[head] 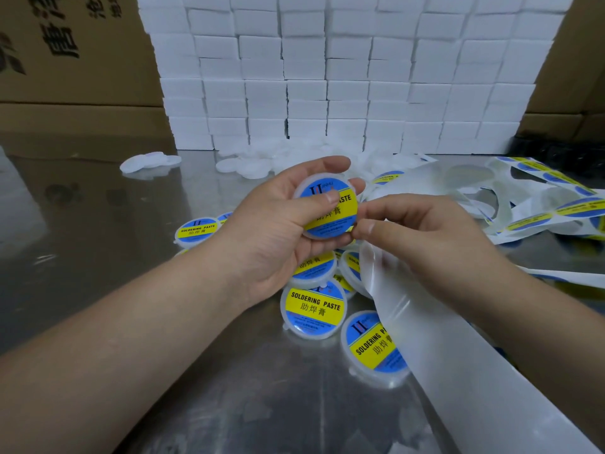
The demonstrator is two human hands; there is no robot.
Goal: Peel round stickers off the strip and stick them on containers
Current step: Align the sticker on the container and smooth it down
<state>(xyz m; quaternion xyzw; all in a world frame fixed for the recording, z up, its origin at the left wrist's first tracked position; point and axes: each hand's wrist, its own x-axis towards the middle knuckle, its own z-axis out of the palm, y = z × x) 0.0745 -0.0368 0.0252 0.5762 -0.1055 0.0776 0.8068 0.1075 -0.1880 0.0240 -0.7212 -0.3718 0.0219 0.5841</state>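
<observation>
1. Container [327, 208] at centre of view, raised above steel table [98, 257]: round, shallow, translucent white plastic, its lid covered by glossy blue-and-yellow round sticker [340, 204] reading "soldering paste".
2. Left hand [278, 231] grasping container, thumb pressed across sticker face, fingers cupped behind.
3. Right hand [425, 244] at 3 o'clock of container, fingertips pinched near sticker's edge; glossy empty backing strip [442, 339] trailing beneath toward 5 o'clock.
4. Labelled containers [314, 309] heaped from 6 to 9 o'clock: several finished.
5. Unlabelled white lids [248, 167] piled at 12 o'clock; unused stickers on strip [556, 211] at 3 o'clock: much apparently left.
6. White foam blocks [327, 77] stacked behind, cardboard boxes [65, 60] beside.
</observation>
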